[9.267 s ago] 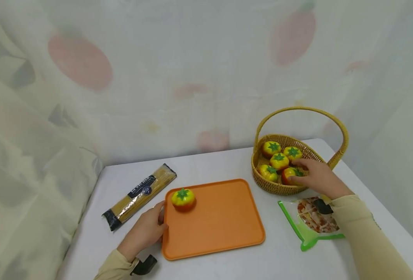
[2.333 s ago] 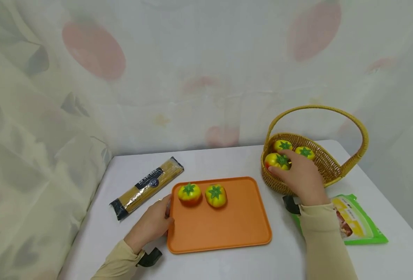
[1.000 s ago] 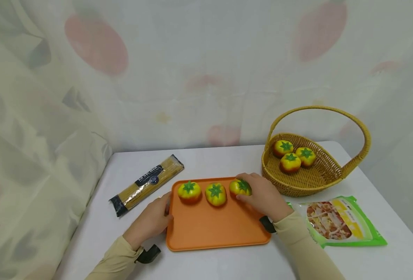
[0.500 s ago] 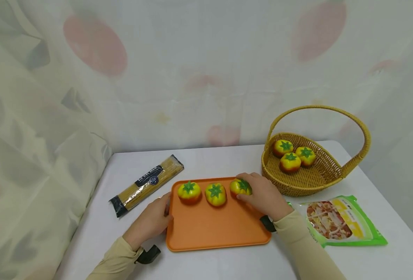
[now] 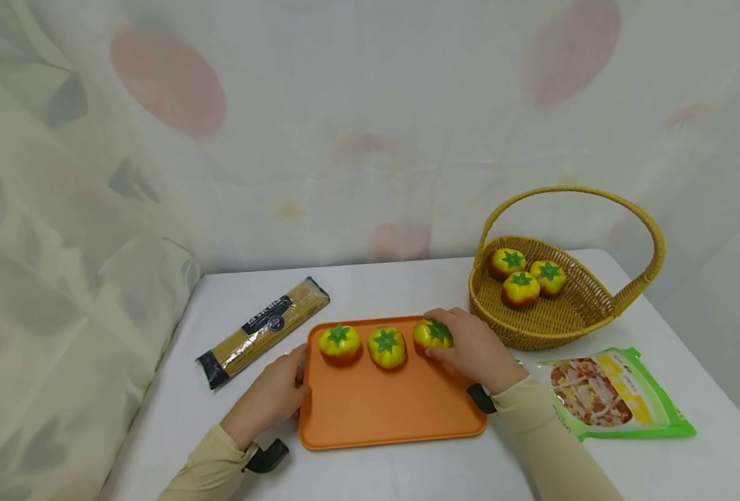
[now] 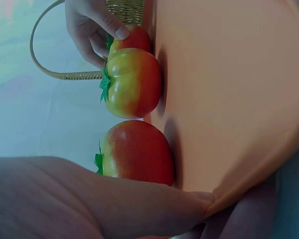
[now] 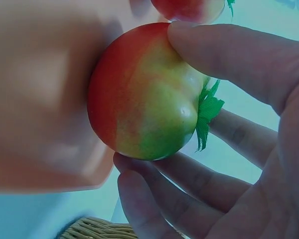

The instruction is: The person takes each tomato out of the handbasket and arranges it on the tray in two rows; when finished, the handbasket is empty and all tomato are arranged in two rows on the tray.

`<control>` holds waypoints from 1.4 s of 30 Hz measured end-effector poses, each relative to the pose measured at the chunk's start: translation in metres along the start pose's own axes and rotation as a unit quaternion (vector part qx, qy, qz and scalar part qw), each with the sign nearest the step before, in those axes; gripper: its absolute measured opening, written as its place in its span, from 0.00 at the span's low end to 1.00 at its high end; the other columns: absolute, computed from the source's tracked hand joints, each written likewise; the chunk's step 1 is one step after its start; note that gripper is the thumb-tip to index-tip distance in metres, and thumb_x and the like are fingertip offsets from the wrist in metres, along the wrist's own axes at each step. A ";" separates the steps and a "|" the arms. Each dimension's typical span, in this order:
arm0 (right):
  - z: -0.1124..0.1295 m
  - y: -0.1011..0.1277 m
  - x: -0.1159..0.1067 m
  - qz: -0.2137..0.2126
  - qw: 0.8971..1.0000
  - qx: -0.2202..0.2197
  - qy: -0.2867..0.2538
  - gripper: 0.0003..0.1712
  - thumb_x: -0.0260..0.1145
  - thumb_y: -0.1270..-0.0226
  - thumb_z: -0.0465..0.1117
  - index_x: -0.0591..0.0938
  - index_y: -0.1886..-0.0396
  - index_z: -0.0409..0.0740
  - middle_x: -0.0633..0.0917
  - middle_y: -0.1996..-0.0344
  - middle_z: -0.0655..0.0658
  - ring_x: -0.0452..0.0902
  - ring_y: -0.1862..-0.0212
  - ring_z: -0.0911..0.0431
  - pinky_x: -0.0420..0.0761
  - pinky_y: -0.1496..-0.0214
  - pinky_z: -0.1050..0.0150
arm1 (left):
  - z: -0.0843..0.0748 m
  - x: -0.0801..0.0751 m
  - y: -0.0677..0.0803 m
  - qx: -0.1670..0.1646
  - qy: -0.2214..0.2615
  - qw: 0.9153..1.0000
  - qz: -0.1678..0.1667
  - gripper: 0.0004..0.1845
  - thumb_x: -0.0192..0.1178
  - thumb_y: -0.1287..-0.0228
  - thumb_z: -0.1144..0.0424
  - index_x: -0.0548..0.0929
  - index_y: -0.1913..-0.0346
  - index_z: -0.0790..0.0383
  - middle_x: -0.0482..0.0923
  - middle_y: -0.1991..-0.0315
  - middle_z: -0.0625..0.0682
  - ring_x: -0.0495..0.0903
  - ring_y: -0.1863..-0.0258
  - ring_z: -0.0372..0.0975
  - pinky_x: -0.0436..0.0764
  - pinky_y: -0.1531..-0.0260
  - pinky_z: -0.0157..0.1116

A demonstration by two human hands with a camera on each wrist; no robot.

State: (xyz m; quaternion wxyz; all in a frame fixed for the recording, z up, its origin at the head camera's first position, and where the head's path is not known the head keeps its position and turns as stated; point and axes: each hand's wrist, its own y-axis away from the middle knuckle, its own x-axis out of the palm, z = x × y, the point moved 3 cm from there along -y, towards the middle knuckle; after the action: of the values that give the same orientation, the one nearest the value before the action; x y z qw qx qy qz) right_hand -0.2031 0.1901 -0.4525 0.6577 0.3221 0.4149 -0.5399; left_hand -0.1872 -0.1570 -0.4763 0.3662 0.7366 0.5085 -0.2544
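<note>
The white table (image 5: 376, 480) ends at a draped curtain (image 5: 63, 209) behind and on the left; its far right corner shows just past the basket. Bare tabletop lies open between the tray and the curtain, and along the near edge.

The orange tray (image 5: 395, 410) sits mid-table, long axis left to right, its near half bare. The left hand (image 5: 269, 400) rests at the tray's left rim, thumb on the lip and fingers curled under the edge, as the left wrist view shows.

The wicker basket (image 5: 551, 323) with a tall hoop handle stands at the far right, just beside the tray's far right corner, with three tomatoes (image 5: 525, 278) in it.

The spaghetti packet (image 5: 263, 330) lies left of the tray, apart from it, its long axis running from near left to far right. Its dark label bears writing too small to read.

A green food pouch (image 5: 614, 393) lies flat before the basket; its print cannot be read.

Three toy tomatoes stand in a row along the tray's far edge, green stems up. The right hand (image 5: 470, 348) grasps the rightmost tomato (image 5: 431, 334), thumb and fingers curled round it; it sits on the tray near the far right corner. The middle tomato (image 5: 386, 346) and left tomato (image 5: 340, 343) stand free, just beside each other.
</note>
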 end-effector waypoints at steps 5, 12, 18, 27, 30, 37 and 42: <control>0.001 0.000 -0.003 0.003 1.000 0.003 -0.004 0.33 0.79 0.32 0.50 0.82 0.29 0.53 0.87 0.41 0.41 0.85 0.44 0.47 0.84 0.36 0.42 | -0.001 -0.001 -0.001 0.004 -0.008 1.000 -0.004 0.41 0.64 0.28 0.70 0.60 0.16 0.67 0.81 0.58 0.54 0.80 0.76 0.39 0.80 0.74 0.37; -0.001 0.002 -0.002 0.006 1.000 0.013 -0.002 0.33 0.79 0.32 0.50 0.81 0.29 0.54 0.87 0.41 0.41 0.85 0.43 0.46 0.84 0.36 0.42 | -0.002 0.000 -0.002 0.001 0.000 1.000 0.004 0.41 0.64 0.27 0.71 0.60 0.16 0.68 0.80 0.59 0.54 0.81 0.76 0.40 0.81 0.75 0.37; -0.003 0.003 -0.002 0.003 1.000 0.008 0.007 0.33 0.79 0.33 0.51 0.81 0.30 0.53 0.87 0.41 0.41 0.85 0.43 0.46 0.84 0.36 0.42 | -0.003 0.001 -0.002 -0.002 0.002 1.000 0.006 0.41 0.64 0.27 0.70 0.60 0.16 0.68 0.80 0.58 0.55 0.81 0.76 0.40 0.81 0.75 0.37; -0.003 0.004 -0.004 0.003 1.000 0.009 0.002 0.35 0.80 0.33 0.52 0.80 0.28 0.51 0.87 0.41 0.41 0.85 0.42 0.46 0.83 0.36 0.42 | -0.005 0.000 -0.001 -0.002 0.002 1.000 0.007 0.41 0.63 0.27 0.71 0.60 0.16 0.68 0.81 0.57 0.55 0.81 0.76 0.40 0.81 0.75 0.38; -0.003 0.004 -0.005 0.004 1.000 0.005 0.001 0.37 0.80 0.33 0.53 0.80 0.27 0.51 0.86 0.40 0.40 0.85 0.42 0.45 0.83 0.35 0.42 | -0.006 0.000 -0.002 0.001 -0.001 1.000 0.007 0.41 0.63 0.27 0.71 0.59 0.15 0.68 0.81 0.57 0.55 0.81 0.76 0.40 0.80 0.75 0.38; -0.004 0.004 -0.008 0.005 1.000 -0.002 -0.006 0.39 0.79 0.33 0.56 0.79 0.26 0.49 0.85 0.35 0.39 0.84 0.37 0.42 0.82 0.32 0.40 | -0.005 0.000 -0.002 -0.002 -0.001 1.000 0.007 0.41 0.63 0.27 0.71 0.59 0.15 0.67 0.82 0.56 0.56 0.81 0.75 0.40 0.81 0.74 0.38; -0.001 0.004 -0.011 -0.006 1.000 -0.016 -0.023 0.40 0.78 0.33 0.59 0.80 0.26 0.50 0.85 0.34 0.41 0.83 0.36 0.44 0.82 0.32 0.41 | 0.000 -0.001 -0.001 -0.003 -0.002 1.000 0.002 0.42 0.65 0.27 0.70 0.60 0.15 0.65 0.85 0.51 0.57 0.82 0.72 0.39 0.82 0.70 0.37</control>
State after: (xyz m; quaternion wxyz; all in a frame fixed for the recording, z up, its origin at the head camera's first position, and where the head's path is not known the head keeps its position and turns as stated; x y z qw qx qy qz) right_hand -0.2007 0.1965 -0.4432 0.6688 0.2965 0.4103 -0.5444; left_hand -0.1887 -0.1572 -0.4761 0.3695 0.7361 0.5071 -0.2539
